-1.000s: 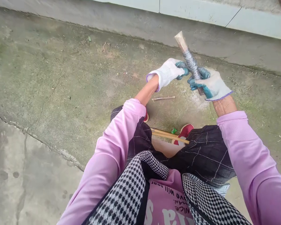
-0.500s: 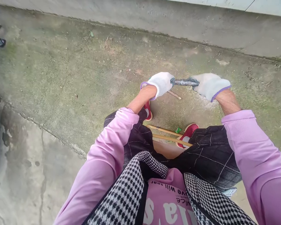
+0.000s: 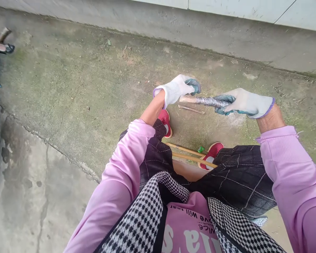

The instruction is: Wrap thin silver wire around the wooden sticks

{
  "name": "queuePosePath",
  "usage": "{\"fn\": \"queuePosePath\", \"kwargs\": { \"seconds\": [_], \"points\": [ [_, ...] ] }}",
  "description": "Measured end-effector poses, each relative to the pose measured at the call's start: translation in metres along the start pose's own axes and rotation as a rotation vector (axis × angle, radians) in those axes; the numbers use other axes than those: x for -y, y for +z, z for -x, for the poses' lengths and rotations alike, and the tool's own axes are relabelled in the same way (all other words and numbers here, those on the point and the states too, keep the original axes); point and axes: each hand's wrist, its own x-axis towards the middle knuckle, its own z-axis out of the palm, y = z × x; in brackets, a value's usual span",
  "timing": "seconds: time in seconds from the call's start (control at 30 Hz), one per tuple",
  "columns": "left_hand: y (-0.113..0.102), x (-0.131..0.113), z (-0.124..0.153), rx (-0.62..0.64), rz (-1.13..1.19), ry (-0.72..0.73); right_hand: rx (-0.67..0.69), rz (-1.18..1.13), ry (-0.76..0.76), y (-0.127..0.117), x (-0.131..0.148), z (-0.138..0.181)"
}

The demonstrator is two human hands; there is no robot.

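Both my hands wear white knit gloves with blue-green palms. My right hand (image 3: 246, 103) is closed round one end of a short wooden stick wound with grey wire (image 3: 205, 101), held about level above the ground. My left hand (image 3: 177, 88) sits at the stick's bare left end, its fingers curled over that end. What the left fingers pinch I cannot make out. I am seated, with my knees and red shoes (image 3: 212, 151) below the hands.
Two thin bamboo strips (image 3: 189, 154) and a small green scrap (image 3: 200, 149) lie between my feet. A loose twig (image 3: 191, 109) lies on the mossy concrete (image 3: 81, 88). A raised kerb runs along the back. A dark object (image 3: 1, 44) shows at the far left.
The wire-wound stick swung from upright to level. My left hand came off a full grip to the stick's left end, and my right hand shifted slightly right.
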Motion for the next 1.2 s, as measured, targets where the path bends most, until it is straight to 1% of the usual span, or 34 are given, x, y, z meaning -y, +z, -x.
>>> {"fn": "queuePosePath", "kwargs": {
  "seconds": [0.07,0.1,0.2,0.3,0.37,0.47,0.53,0.6,0.67,0.77,0.83,0.93,1.0,1.07,1.13,1.2],
  "points": [
    [0.002,-0.009,0.001,0.005,0.085,0.017,0.025,-0.140,0.011,0.000,0.014,0.002],
    [0.004,-0.013,0.001,-0.008,0.099,0.032,-0.001,-0.198,0.018,0.000,0.020,0.001],
    [0.010,-0.019,0.000,-0.035,0.118,0.093,-0.172,-0.249,0.019,0.001,0.031,-0.005],
    [0.019,-0.018,-0.006,-0.062,0.185,0.135,-0.255,-0.211,-0.017,0.011,0.039,-0.012],
    [0.024,-0.015,-0.012,-0.119,0.220,0.123,-0.266,-0.185,-0.012,0.020,0.045,-0.015],
    [0.026,-0.013,-0.019,-0.174,0.246,0.079,-0.221,-0.194,0.016,0.028,0.051,-0.017],
    [0.025,-0.014,-0.019,-0.187,0.260,0.049,-0.210,-0.265,-0.031,0.028,0.050,-0.019],
    [0.024,-0.017,-0.018,-0.197,0.270,0.034,-0.250,-0.338,-0.111,0.025,0.047,-0.022],
    [0.025,-0.021,-0.017,-0.212,0.253,0.025,-0.293,-0.384,-0.159,0.022,0.042,-0.027],
    [0.028,-0.023,-0.018,-0.228,0.247,0.012,-0.287,-0.418,-0.157,0.022,0.036,-0.033],
    [0.029,-0.021,-0.018,-0.246,0.318,0.017,-0.308,-0.460,-0.169,0.023,0.032,-0.037],
    [0.033,-0.015,-0.015,-0.263,0.457,0.072,-0.383,-0.522,-0.206,0.026,0.028,-0.042],
    [0.035,-0.013,-0.012,-0.275,0.517,0.104,-0.388,-0.539,-0.216,0.028,0.026,-0.044],
    [0.037,-0.013,-0.009,-0.301,0.547,0.094,-0.369,-0.547,-0.221,0.029,0.025,-0.045],
    [0.039,-0.014,-0.006,-0.327,0.567,0.073,-0.380,-0.558,-0.221,0.031,0.025,-0.046],
    [0.039,-0.017,-0.004,-0.311,0.589,0.068,-0.412,-0.557,-0.214,0.031,0.026,-0.047]
  ]
}}
